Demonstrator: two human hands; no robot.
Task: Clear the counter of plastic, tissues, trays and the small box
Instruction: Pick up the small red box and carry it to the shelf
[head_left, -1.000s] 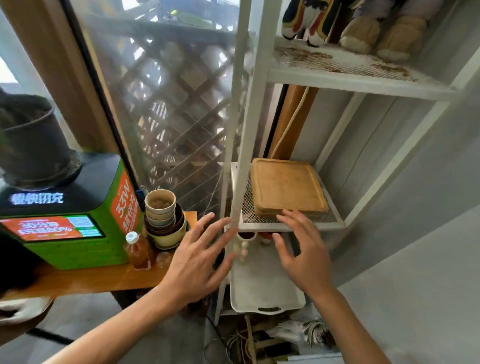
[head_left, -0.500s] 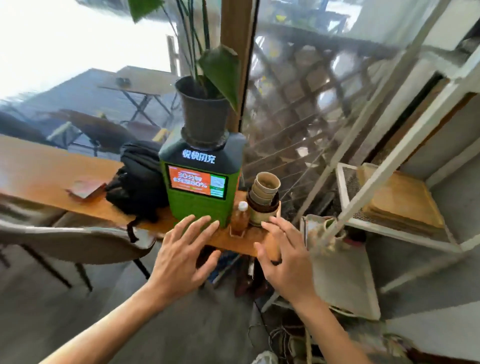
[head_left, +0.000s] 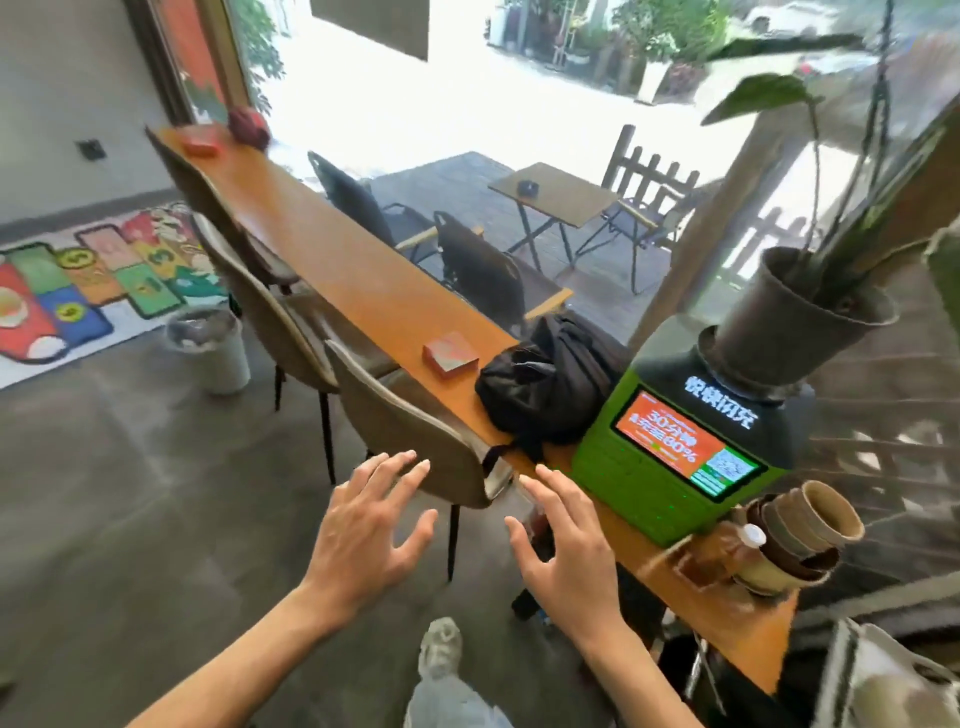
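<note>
A long wooden counter (head_left: 332, 260) runs along the window from far left to near right. On it lies a small red box (head_left: 450, 354), beside a black bag (head_left: 545, 384). A second red box (head_left: 200, 141) sits at the counter's far end. My left hand (head_left: 371, 525) and my right hand (head_left: 563, 540) hover with fingers spread and nothing in them, in front of the counter's near stretch and short of the nearest chair (head_left: 415, 431).
A green charging kiosk (head_left: 675, 457) with a potted plant (head_left: 800, 317) on top stands on the counter. Stacked paper cups (head_left: 800, 535) and a small bottle (head_left: 748, 545) sit at its near end. Several chairs line the counter. A white bin (head_left: 208, 348) stands on the floor.
The view has swung left from the white shelf rack to the long counter. Both hands have come away from the rack and stay open and empty.
</note>
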